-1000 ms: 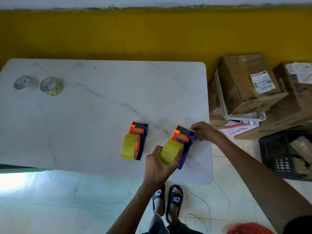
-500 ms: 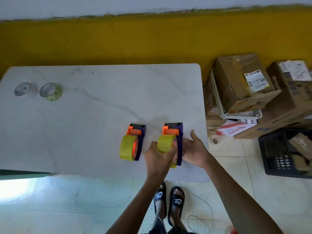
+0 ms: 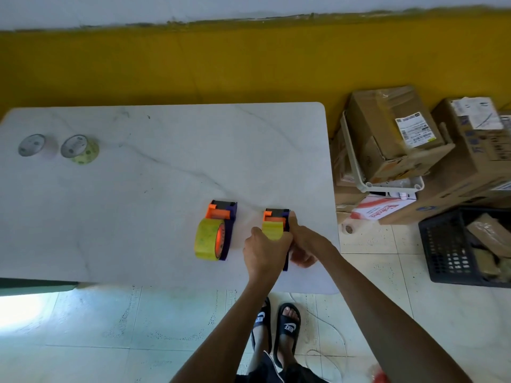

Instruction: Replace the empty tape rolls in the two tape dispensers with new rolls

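A view from above, looking down at a white marble-patterned table (image 3: 138, 203) set against a yellow wall (image 3: 221, 64). Two tape dispensers stand side by side near the table's near right corner, each purple with an orange roller at its far end. The left dispenser (image 3: 225, 230) stands alone, untouched, with a full yellow tape roll (image 3: 208, 239) mounted on its left side. The right dispenser (image 3: 279, 228) is held by both of the person's hands. The left hand (image 3: 264, 251) is closed around the near part of its yellow roll (image 3: 273, 230), fingers wrapped over the top. The right hand (image 3: 302, 244) presses against the dispenser's right side, thumb reaching up along the purple frame; its fingers curl against the frame, gripping the dispenser from that side.

At the far left of the table lie two small spent rolls, just beside each other and well apart from the dispensers: a pale one (image 3: 34, 146) on the left and a yellowish one (image 3: 81, 149) on the right.

On the tiled floor (image 3: 110, 327) to the right of the table sit stacked cardboard boxes (image 3: 392, 139), a white plastic basket (image 3: 387, 186) tipped among them, and a black crate (image 3: 456, 244). The person's feet, in black sandals (image 3: 287, 327), show below the table's near edge
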`<state>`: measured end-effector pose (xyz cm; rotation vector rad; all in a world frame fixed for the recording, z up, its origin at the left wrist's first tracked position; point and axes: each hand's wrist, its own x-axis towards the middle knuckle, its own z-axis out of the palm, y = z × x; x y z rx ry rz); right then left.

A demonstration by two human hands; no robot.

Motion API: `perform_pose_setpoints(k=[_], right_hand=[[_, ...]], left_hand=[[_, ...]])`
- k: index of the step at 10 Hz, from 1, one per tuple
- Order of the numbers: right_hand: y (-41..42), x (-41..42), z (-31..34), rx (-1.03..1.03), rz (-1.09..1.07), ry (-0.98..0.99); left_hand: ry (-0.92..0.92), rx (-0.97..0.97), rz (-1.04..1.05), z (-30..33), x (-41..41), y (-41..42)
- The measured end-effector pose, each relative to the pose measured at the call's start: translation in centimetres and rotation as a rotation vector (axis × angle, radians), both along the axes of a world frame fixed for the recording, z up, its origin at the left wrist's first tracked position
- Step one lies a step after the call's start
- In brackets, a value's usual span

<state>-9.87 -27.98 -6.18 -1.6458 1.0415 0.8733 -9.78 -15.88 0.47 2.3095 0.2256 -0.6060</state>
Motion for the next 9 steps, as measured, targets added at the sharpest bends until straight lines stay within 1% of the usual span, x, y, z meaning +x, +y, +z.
perform_pose_setpoints(k=[1, 2, 3, 4, 6, 7, 8, 9], right_hand=[[-0.2, 0.0, 0.1, -0.233, 0.109, -0.025], [-1.5, -0.6, -0.1, -0.308, 0.126, -0.050], [-2.6, -1.4, -0.1, -0.332, 0.070, -0.080], [-3.1, -1.4, 1.0, -0.363, 0.106, -0.132], [-2.4, -0.1, 3.4, -0.438, 0.164, -0.282], [-1.6, 0.8, 4.9, -0.498, 0.205, -0.304], [-1.0, 1.5, 6.4, -0.552, 0.209, -0.356], [-0.4, 1.6, 7.8, -0.570, 0.225, -0.401]], left_hand=[[-0.025, 0.007, -0.053, -0.6, -0.4, 0.3], [-0.040, 0.044, -0.097, -1.1, -0.3, 0.5], [-0.031, 0.037, -0.101, -1.3, -0.3, 0.6], [-0.014, 0.002, -0.082, -0.9, -0.5, 0.7], [0.053, 0.047, -0.112, -0.2, -0.3, 1.0], [0.080, 0.066, -0.150, 0.1, -0.3, 1.4], [0.072, 0.057, -0.135, 0.8, 0.3, 1.6], [0.014, 0.007, -0.090, 3.2, 1.2, 1.7]])
